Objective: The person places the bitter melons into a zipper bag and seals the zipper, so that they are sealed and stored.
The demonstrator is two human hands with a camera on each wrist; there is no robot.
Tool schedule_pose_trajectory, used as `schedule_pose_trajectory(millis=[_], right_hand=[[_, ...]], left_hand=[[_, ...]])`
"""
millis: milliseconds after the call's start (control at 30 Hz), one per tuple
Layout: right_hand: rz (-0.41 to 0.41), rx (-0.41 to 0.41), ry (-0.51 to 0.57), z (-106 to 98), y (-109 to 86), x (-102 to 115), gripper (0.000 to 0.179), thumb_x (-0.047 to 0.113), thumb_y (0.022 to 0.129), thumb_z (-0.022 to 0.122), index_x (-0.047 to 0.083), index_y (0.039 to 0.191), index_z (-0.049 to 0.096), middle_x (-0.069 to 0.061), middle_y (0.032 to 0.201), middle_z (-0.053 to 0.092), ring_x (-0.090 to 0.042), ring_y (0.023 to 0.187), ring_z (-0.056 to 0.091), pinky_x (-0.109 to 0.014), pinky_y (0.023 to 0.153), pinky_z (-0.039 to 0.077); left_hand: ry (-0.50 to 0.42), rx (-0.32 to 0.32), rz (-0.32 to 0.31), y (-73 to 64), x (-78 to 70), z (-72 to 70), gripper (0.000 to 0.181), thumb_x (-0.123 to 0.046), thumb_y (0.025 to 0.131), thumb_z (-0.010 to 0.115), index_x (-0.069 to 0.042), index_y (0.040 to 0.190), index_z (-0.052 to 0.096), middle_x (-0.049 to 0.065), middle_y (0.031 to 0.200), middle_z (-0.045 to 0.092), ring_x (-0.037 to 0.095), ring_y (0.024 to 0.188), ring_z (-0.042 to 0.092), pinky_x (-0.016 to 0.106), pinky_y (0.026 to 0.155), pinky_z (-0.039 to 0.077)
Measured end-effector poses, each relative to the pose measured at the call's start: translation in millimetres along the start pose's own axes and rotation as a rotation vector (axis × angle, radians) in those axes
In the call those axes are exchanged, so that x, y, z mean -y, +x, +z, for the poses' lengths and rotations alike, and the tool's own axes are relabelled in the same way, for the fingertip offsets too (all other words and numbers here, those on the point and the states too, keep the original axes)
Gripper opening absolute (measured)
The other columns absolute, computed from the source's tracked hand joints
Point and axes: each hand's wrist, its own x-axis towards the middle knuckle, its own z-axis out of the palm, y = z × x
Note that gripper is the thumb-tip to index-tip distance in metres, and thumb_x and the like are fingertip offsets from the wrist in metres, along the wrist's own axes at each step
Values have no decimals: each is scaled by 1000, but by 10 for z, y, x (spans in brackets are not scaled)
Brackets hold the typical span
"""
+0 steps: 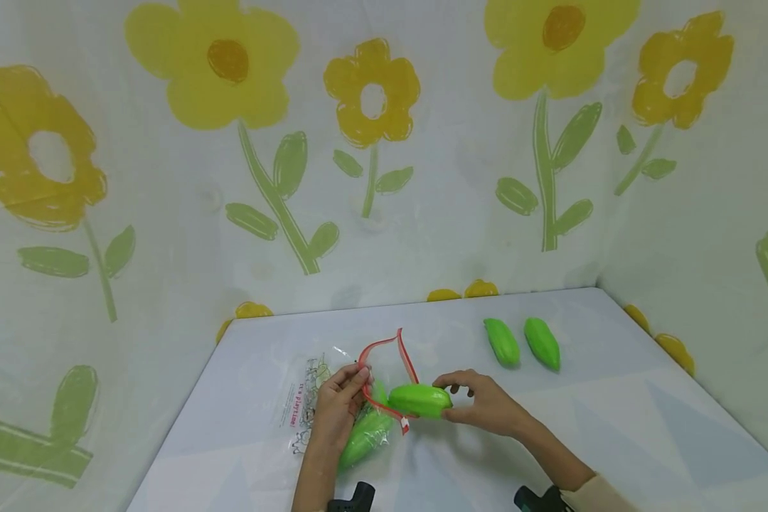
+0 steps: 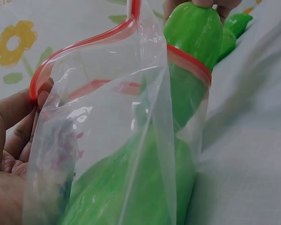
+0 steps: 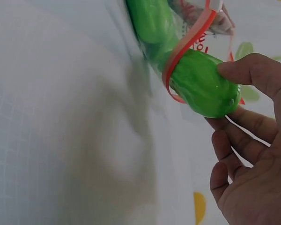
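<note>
A clear zip bag (image 1: 304, 409) with a red zip edge and printed drawings holds one plump green toy vegetable (image 1: 365, 435), which resembles a cucumber. My left hand (image 1: 338, 405) pinches the red rim at the bag's left side, and the mouth gapes. Between thumb and fingertips, my right hand (image 1: 486, 404) grips the outer end of a second green toy vegetable (image 1: 425, 400). In the left wrist view, this second toy vegetable (image 2: 196, 33) passes through the mouth, with its inner end inside the bag. The right wrist view shows the red zip edge (image 3: 178, 56) around it.
Two more green toy vegetables (image 1: 502, 343) lie side by side on the pale table (image 1: 614, 398), towards the back right. Behind the table hangs a white cloth (image 1: 448, 178) printed with yellow flowers.
</note>
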Motion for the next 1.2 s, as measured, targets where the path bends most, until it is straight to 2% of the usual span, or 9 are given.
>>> schedule_pose_trajectory(millis=[267,433,667,1033,1200], right_hand=[[-5,42,-16,95,110,40,38,24,82,81,23,118,69,12,112,64,-23,103,54,-44,83,43],[-1,59,-15,144,188,80,38,20,82,80,20,118,69,9,112,63,-25,104,53,-48,85,43],[-22,60,-40,210,267,118,39,17,82,80,18,119,69,10,112,64,-22,103,54,-45,85,44],[-60,68,-38,308,398,170,37,12,82,81,13,117,69,5,112,66,-25,106,52,-51,88,47],[-53,39,-93,351,403,195,39,12,80,83,15,117,70,2,115,61,-23,110,48,-50,88,44]], left_hand=[[-13,5,-8,6,-2,2,21,-10,93,72,3,107,65,9,96,69,13,82,66,23,75,56],[-29,3,-2,3,-13,5,18,-9,93,72,2,106,66,12,94,69,13,80,65,23,73,55],[-34,20,-2,-10,-26,6,18,-10,94,71,2,105,65,9,89,67,13,76,63,22,72,55],[-32,22,8,-3,-26,-17,19,-11,94,70,3,107,66,8,90,67,12,77,64,21,71,55],[-54,24,-4,-4,-16,-19,17,-11,94,71,1,105,67,8,88,67,12,76,64,21,70,55]])
